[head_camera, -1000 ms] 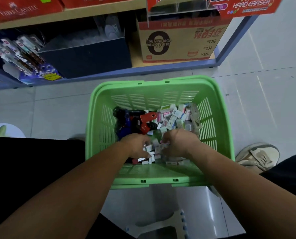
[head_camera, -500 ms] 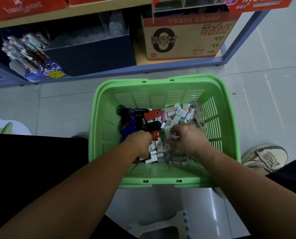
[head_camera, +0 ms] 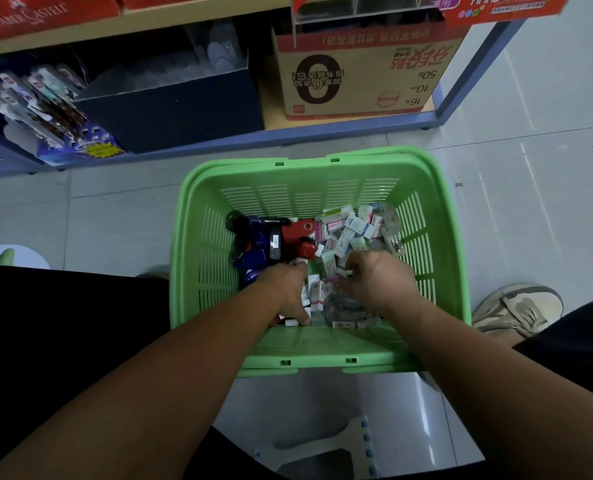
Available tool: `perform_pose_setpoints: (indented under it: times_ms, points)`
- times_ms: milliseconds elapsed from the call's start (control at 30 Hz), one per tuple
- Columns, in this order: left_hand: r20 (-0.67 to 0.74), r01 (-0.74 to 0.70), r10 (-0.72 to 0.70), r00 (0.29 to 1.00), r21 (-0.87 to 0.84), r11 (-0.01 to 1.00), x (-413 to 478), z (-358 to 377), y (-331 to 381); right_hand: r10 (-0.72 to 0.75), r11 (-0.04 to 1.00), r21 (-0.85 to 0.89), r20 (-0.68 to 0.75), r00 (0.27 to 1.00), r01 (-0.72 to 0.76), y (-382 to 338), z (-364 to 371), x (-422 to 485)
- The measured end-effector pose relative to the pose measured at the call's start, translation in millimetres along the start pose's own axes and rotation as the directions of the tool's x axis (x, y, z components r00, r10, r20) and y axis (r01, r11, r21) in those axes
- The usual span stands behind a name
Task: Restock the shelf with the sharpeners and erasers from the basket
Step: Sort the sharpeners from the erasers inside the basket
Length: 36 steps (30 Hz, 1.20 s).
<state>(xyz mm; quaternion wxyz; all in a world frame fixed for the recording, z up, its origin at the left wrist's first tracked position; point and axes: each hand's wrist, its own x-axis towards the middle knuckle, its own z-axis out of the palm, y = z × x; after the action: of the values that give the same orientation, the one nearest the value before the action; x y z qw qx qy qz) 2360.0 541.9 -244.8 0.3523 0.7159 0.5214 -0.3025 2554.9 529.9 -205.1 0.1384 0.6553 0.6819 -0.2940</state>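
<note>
Head view shows both hands down in the green basket (head_camera: 305,161), the left hand (head_camera: 284,289) nearest the blue-and-red sharpeners (head_camera: 274,240), the right hand (head_camera: 378,282) nearest the boxed erasers (head_camera: 354,226) heaped just beyond it, both with fingers curled into the pile so I cannot tell what they hold.

Your left hand (head_camera: 284,289) dips into the green basket (head_camera: 322,365) on the floor (head_camera: 115,223), just beside the red and blue sharpeners (head_camera: 271,240). Your right hand (head_camera: 378,282) digs among the small boxed erasers (head_camera: 350,230). Your fingertips are buried, so any grip is hidden. The shelf (head_camera: 322,129) stands just beyond.
</note>
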Motion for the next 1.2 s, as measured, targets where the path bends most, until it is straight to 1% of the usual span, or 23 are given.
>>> perform_pose_setpoints:
  times_ms: [100, 200, 233, 300, 367, 433, 467, 500, 533, 567, 600, 633, 667, 700, 733, 767, 867, 900, 1000, 1100, 1133, 1200]
  points:
    - [0.058, -0.021, 0.021, 0.998, 0.002, 1.000, 5, -8, 0, 0.050, 0.999, 0.018, 0.010, 0.999, -0.050, 3, -2, -2]
    - [0.138, -0.011, 0.009, 0.990, 0.012, 1.000, 10, -11, -2, 0.123, 0.980, 0.148, 0.066, 0.990, -0.132, 7, 0, -6]
    - [0.155, -0.009, 0.005, 0.988, 0.022, 1.000, 11, -11, -1, 0.136, 0.976, 0.160, 0.090, 0.987, -0.149, 7, 0, -8]
    - [0.176, -0.017, 0.012, 0.984, 0.027, 0.999, 13, -9, 3, 0.161, 0.975, 0.134, 0.129, 0.978, -0.178, 6, 5, -8]
    - [0.168, -0.033, 0.030, 0.985, 0.012, 0.999, 15, -7, 9, 0.195, 0.977, 0.047, 0.183, 0.964, -0.207, 2, 15, -4]
    - [0.191, -0.037, 0.042, 0.981, -0.030, 0.999, 17, -4, 15, 0.193, 0.981, -0.047, 0.256, 0.947, -0.187, -1, 26, 0]
    - [0.211, -0.028, 0.041, 0.977, -0.065, 0.997, 18, -2, 17, 0.199, 0.980, -0.065, 0.286, 0.937, -0.188, -2, 29, -1]
    - [0.224, -0.012, 0.037, 0.974, -0.114, 0.993, 17, -2, 18, 0.215, 0.975, -0.022, 0.310, 0.926, -0.220, -3, 28, -3]
    - [0.232, 0.003, 0.037, 0.972, -0.169, 0.986, 18, -1, 18, 0.244, 0.958, 0.057, 0.346, 0.906, -0.279, -5, 23, -8]
    - [0.240, 0.019, 0.033, 0.970, -0.211, 0.977, 19, 0, 18, 0.264, 0.919, 0.175, 0.396, 0.879, -0.355, -7, 18, -12]
    - [0.248, 0.032, 0.032, 0.968, -0.251, 0.968, 19, 2, 19, 0.261, 0.846, 0.325, 0.440, 0.859, -0.423, -10, 10, -18]
    - [0.261, 0.056, 0.023, 0.965, -0.291, 0.955, 18, 2, 20, 0.257, 0.734, 0.468, 0.480, 0.838, -0.493, -11, 3, -23]
    - [0.275, 0.070, 0.026, 0.961, -0.334, 0.940, 18, 2, 22, 0.241, 0.607, 0.592, 0.500, 0.832, -0.531, -12, 0, -28]
    - [0.290, 0.081, 0.035, 0.956, -0.381, 0.921, 17, 3, 24, 0.223, 0.506, 0.667, 0.512, 0.829, -0.548, -11, -2, -31]
    - [0.289, 0.090, 0.045, 0.956, -0.436, 0.895, 16, 3, 26, 0.217, 0.445, 0.703, 0.517, 0.828, -0.555, -9, -3, -36]
    - [0.276, 0.101, 0.042, 0.960, -0.483, 0.870, 14, 4, 28, 0.225, 0.409, 0.727, 0.506, 0.833, -0.552, -5, -3, -35]
    - [0.237, 0.102, 0.037, 0.971, -0.547, 0.831, 12, 8, 33, 0.252, 0.424, 0.724, 0.484, 0.838, -0.545, -2, -1, -30]
    - [0.233, 0.106, 0.035, 0.972, -0.564, 0.819, 9, 7, 34, 0.256, 0.403, 0.732, 0.487, 0.835, -0.550, -2, 0, -29]
    - [0.189, 0.089, 0.056, 0.980, -0.679, 0.729, 10, 7, 39, 0.240, 0.332, 0.783, 0.469, 0.850, -0.526, 3, 4, -26]
    - [0.143, 0.127, -0.029, 0.989, -0.746, 0.654, 13, 3, 44, 0.230, 0.236, 0.840, 0.439, 0.868, -0.488, 0, 4, -26]
    - [0.132, 0.132, -0.047, 0.990, -0.765, 0.630, 11, 1, 46, 0.247, 0.219, 0.854, 0.419, 0.874, -0.472, -1, 5, -26]
    - [0.123, 0.141, -0.072, 0.990, -0.770, 0.623, 6, -9, 53, 0.320, 0.213, 0.885, 0.337, 0.886, -0.414, -3, 2, -26]
